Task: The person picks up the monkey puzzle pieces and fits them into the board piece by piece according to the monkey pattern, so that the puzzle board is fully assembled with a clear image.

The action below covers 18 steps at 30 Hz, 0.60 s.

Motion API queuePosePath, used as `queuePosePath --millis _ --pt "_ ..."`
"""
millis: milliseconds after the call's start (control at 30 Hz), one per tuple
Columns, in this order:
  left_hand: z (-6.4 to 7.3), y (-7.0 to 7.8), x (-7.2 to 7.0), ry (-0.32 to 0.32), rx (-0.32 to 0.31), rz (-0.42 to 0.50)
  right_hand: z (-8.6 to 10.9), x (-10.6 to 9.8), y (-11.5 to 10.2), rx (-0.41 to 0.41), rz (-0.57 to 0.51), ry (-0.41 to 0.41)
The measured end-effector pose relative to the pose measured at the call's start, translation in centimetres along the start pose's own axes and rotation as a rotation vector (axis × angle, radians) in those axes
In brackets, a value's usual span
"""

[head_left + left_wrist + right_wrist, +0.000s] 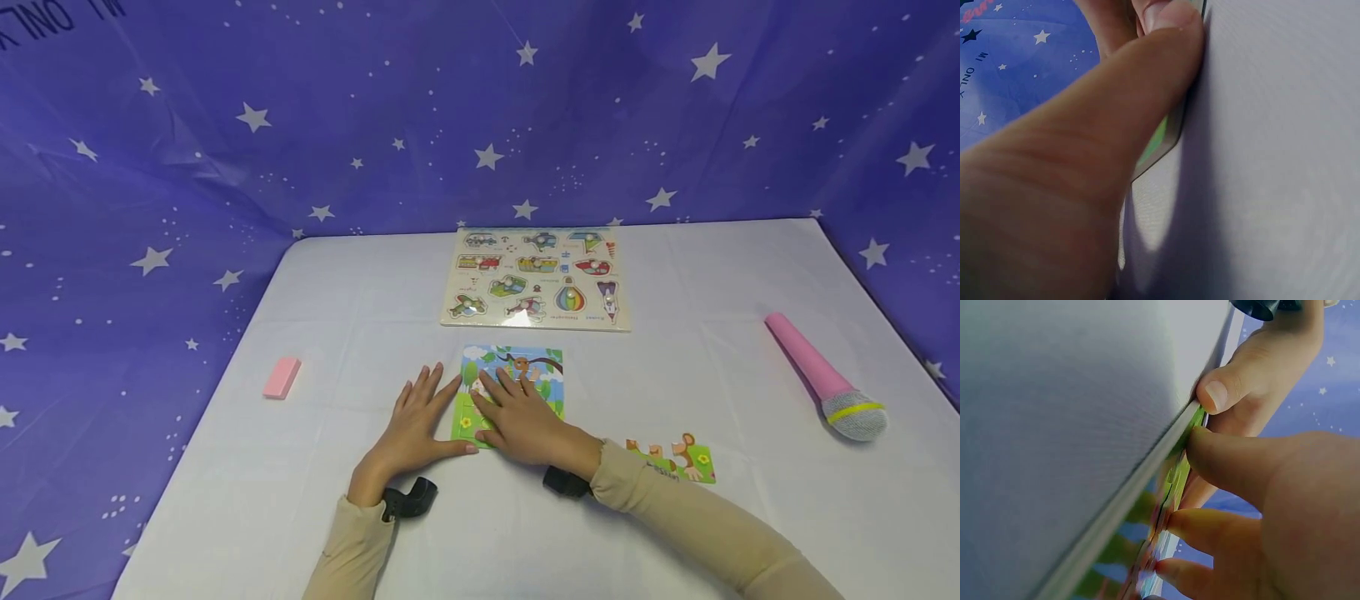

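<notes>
A small square picture puzzle (471,358) lies flat on the table, showing a green field, blue sky and a brown animal on a branch. Along its left side rests my left hand (412,433), fingers spread, thumb against the near edge. My right hand (521,421) lies over the puzzle with its fingertips pressing on the picture, and hides much of it. In the right wrist view, the fingers (1204,525) touch the puzzle pieces and the left thumb is at the board's corner. Loose puzzle pieces (701,467) lie beside the right forearm, partly hidden by the sleeve.
Behind the puzzle lies a wooden peg board (536,317) with vehicle pictures. A pink block (282,378) is at the left, and a pink toy microphone (813,367) at the right. A starry purple cloth (420,108) hangs behind the white table (337,308).
</notes>
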State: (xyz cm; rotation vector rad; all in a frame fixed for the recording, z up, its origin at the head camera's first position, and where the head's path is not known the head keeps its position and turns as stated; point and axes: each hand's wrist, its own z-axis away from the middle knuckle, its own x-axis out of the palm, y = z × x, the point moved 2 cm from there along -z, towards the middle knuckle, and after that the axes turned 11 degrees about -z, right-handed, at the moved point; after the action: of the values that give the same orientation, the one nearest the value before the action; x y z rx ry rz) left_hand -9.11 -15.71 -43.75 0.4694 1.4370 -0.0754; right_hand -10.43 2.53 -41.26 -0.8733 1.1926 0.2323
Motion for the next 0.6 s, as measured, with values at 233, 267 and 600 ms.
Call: queuePosePath --millis 233,267,600 --pt "0.0 0.0 0.0 -0.002 0.005 0.003 0.2 0.1 0.3 -0.006 -0.068 0.016" --pt "0.0 0.0 0.0 -0.001 0.006 0.003 0.2 0.1 0.4 -0.007 -0.086 0.021" --pt "-0.1 0.0 0.0 -0.011 -0.007 0.01 1.9 -2.3 1.6 0.009 -0.169 0.112"
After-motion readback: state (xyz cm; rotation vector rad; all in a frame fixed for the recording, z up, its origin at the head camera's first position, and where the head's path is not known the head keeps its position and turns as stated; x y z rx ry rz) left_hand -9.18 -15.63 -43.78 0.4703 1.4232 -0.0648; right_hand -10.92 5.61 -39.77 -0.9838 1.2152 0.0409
